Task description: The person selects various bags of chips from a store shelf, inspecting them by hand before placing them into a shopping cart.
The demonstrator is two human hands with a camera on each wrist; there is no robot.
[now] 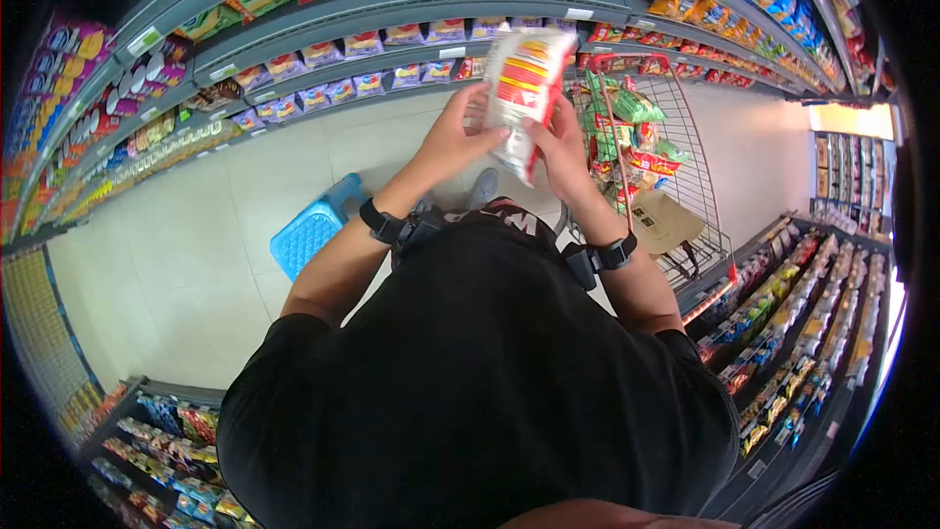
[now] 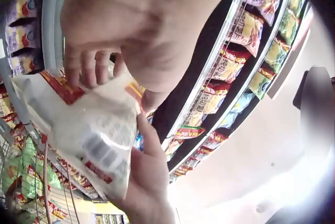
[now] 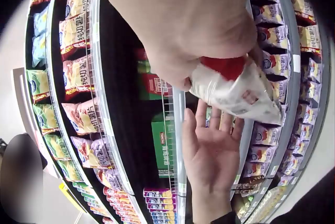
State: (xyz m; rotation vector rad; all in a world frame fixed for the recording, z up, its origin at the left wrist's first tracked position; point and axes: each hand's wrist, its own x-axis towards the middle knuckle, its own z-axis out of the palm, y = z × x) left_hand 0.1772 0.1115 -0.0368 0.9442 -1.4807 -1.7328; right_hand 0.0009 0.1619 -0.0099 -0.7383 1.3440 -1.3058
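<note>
A white, red and yellow snack bag is held up in front of the body, slightly blurred in the head view. My right hand grips its right side, with the thumb on the near face, as the left wrist view shows on the bag. At the bag's other side is my left hand. Seen in the right wrist view, the left hand has its palm turned up and fingers fairly straight, fingertips right at the bag's lower edge.
A wire shopping cart at the right holds several green and red snack bags and a tan paper bag. On the floor at the left stands a blue step stool. Shelves of purple snack bags run in front; more shelving stands behind.
</note>
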